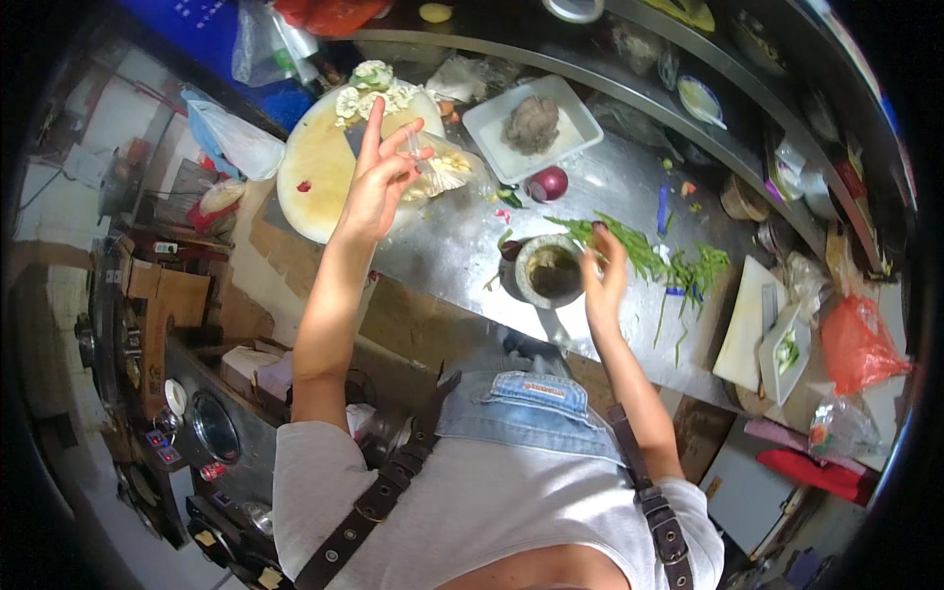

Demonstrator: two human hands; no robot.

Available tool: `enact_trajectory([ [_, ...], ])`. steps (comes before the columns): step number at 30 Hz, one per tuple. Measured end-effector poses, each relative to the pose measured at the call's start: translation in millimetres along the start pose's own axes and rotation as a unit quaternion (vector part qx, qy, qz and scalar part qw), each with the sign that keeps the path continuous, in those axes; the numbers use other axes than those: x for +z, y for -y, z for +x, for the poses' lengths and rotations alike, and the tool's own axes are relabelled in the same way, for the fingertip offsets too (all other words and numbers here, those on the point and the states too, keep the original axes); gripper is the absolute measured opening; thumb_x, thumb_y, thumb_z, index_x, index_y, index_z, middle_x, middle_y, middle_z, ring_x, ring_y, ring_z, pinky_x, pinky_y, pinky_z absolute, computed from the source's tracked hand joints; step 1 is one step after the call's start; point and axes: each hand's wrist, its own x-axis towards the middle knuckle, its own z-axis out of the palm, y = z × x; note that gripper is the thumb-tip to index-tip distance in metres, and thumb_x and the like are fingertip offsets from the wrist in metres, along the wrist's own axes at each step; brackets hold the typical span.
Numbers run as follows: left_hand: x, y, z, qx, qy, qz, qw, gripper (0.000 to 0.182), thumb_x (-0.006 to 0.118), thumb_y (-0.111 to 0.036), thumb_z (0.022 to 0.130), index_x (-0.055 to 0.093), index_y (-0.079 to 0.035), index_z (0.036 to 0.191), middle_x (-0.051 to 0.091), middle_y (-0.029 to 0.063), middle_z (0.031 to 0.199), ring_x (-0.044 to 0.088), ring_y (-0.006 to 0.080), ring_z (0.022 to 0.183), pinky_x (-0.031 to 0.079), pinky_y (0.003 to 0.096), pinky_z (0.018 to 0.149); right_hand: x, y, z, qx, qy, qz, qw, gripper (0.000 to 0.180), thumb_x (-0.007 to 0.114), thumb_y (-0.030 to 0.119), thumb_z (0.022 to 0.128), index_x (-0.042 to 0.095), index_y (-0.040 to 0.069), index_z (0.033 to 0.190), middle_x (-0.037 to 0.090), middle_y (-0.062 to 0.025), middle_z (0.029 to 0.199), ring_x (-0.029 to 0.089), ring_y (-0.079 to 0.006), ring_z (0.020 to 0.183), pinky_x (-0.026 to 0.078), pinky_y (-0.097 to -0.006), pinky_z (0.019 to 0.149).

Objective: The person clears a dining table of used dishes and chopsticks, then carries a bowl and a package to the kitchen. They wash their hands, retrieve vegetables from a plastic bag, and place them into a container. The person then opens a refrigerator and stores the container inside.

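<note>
My left hand point(385, 173) is over the round cutting board point(313, 158), its fingers closed on the gathered top of a clear plastic bag point(450, 171). Pale pieces that look like peeled garlic cloves lie inside the bag. Part of a dark, flat blade point(355, 138) shows behind this hand. A stone mortar point(522, 274) stands on the metal table point(457, 251), with dark, wet contents in its bowl. Just right of its rim is my right hand point(606, 284), fingers apart and slightly blurred; I see nothing clearly held. Leafy green stalks point(638, 247) lie beyond that hand.
Cauliflower point(376, 96) sits at the board's far edge. A white tray point(487, 147) holds greyish meat point(532, 125), with a red onion point(548, 184) beside it. A metal shelf point(509, 55) runs along the back. At right are a white rectangular board point(741, 317) and a red plastic bag point(859, 343).
</note>
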Motion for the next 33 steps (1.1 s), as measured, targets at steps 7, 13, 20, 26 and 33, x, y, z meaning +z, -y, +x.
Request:
enact_trajectory([
  [7,1,39,-30,-0.004,-0.016,-0.051,0.999,0.081,0.046,0.004,0.080,0.008,-0.021,0.148,0.040,0.0189,0.136,0.059,0.0193,0.092,0.048,0.0329,0.086,116,1,72,-0.007,0.178,-0.132,0.975,0.018,0.065,0.012,0.074,0.067,0.003,0.090,0.065,-0.0184,0.078,0.065,-0.0313,0.073,0.051,-0.0345,0.066],
  [13,-10,128,-94,-0.119,-0.118,-0.055,0.984,0.070,0.056,-0.008,0.082,0.023,-0.009,0.143,0.041,0.0155,0.136,0.052,0.0231,0.109,0.043,0.0373,0.095,105,-24,74,0.027,0.182,-0.058,0.981,0.009,0.060,0.009,0.084,0.064,0.001,0.084,0.066,-0.0089,0.070,0.063,-0.0130,0.063,0.050,-0.0279,0.058],
  [20,-40,163,-103,-0.142,-0.106,0.218,0.960,0.041,0.055,-0.006,0.085,0.050,0.006,0.124,0.061,0.0103,0.105,0.057,0.0123,0.089,0.046,0.0251,0.074,47,-19,7,0.080,0.184,-0.011,0.980,0.020,0.056,0.023,0.083,0.066,0.005,0.084,0.063,-0.0195,0.081,0.063,-0.0326,0.074,0.048,-0.0414,0.069],
  [26,-45,136,-90,-0.046,-0.071,0.626,0.775,0.036,0.056,-0.015,0.086,0.056,-0.001,0.119,0.063,0.0183,0.095,0.061,0.0265,0.085,0.047,0.0360,0.076,-78,-37,-23,0.244,-0.069,0.141,0.957,0.019,0.052,0.016,0.091,0.063,0.003,0.100,0.064,-0.0043,0.077,0.060,-0.0100,0.064,0.049,-0.0248,0.055],
  [33,7,121,-74,0.111,-0.062,0.626,0.770,0.041,0.057,-0.019,0.088,0.051,-0.001,0.124,0.053,0.0218,0.115,0.050,0.0380,0.107,0.039,0.0435,0.092,-320,-132,-47,0.320,-0.434,0.352,0.765,0.026,0.053,0.032,0.090,0.050,0.008,0.079,0.057,-0.0059,0.067,0.051,-0.0145,0.049,0.047,-0.0272,0.046],
])
